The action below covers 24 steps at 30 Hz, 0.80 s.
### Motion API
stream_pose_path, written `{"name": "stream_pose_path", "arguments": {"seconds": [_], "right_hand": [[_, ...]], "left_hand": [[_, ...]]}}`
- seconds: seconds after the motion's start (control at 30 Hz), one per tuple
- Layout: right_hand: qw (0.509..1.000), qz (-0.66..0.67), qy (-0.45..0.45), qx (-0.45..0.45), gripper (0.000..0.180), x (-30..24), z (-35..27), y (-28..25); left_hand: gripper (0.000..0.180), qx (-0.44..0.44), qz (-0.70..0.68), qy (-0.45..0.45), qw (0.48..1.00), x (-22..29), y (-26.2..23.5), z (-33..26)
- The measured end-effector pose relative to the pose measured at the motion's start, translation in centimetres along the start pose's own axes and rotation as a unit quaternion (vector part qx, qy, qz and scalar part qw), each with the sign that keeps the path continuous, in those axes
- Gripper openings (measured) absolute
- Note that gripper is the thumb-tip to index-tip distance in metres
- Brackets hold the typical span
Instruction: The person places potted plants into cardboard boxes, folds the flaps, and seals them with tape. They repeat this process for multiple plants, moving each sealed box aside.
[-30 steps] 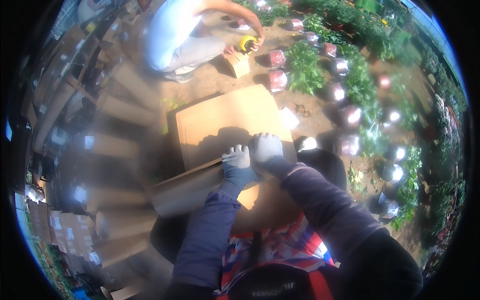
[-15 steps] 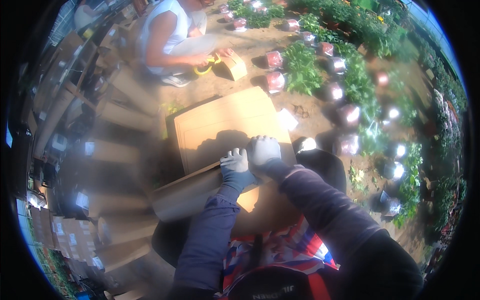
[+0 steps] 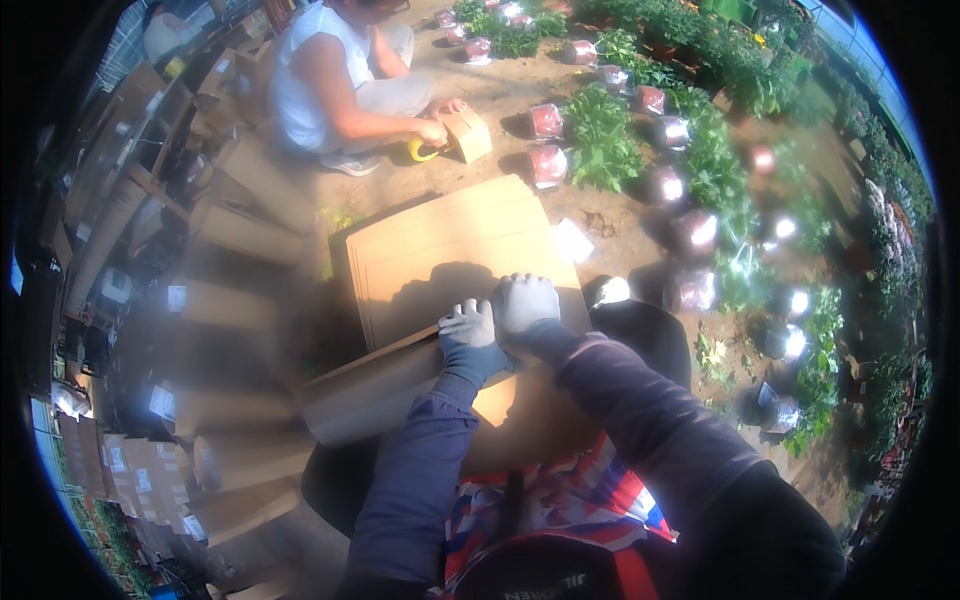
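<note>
In grey gloves, my left hand and my right hand are side by side on the upper edge of a bent cardboard sheet close to my lap. The fingers of both curl over that edge and my thumbs are hidden. The sheet's grey-brown flap stretches out to the left of my left hand. Just beyond my hands lies a stack of flat tan cardboard sheets, with my shadow across its near part.
Ahead, a crouching person holds a yellow tape dispenser against a small cardboard box. Wrapped potted plants stand in rows on the right. Several long cardboard pieces lie at left, and a white paper beside the stack.
The crouching person's hand with the tape dispenser has moved right, closer to the small box, and their body has leaned left. My hands and the bent sheet stay nearly still.
</note>
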State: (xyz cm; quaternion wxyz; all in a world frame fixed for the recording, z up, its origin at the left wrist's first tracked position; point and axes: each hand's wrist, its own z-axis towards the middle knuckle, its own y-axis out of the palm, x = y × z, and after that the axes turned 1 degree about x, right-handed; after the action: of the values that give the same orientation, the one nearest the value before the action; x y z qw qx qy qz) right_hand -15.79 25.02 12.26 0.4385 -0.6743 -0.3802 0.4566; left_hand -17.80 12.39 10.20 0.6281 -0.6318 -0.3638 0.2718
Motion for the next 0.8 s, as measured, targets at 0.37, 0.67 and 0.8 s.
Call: {"name": "stream_pose_path", "arguments": {"seconds": [0.37, 0.67, 0.8], "right_hand": [[1.0, -0.006, -0.012, 0.018, 0.03, 0.2, 0.2, 0.8], [1.0, 0.02, -0.006, 0.017, 0.027, 0.5, 0.3, 0.9], [0.998, -0.012, -0.049, 0.044, 0.026, 0.8, 0.1, 1.3]], "left_hand": [[0.094, 0.048, -0.007, 0.009, 0.999, 0.1, -0.2, -0.5], [0.102, 0.035, -0.059, 0.001, 0.998, -0.2, 0.6, -0.7], [0.114, 0.058, -0.041, 0.006, 0.997, 0.3, 1.1, -1.2]]}}
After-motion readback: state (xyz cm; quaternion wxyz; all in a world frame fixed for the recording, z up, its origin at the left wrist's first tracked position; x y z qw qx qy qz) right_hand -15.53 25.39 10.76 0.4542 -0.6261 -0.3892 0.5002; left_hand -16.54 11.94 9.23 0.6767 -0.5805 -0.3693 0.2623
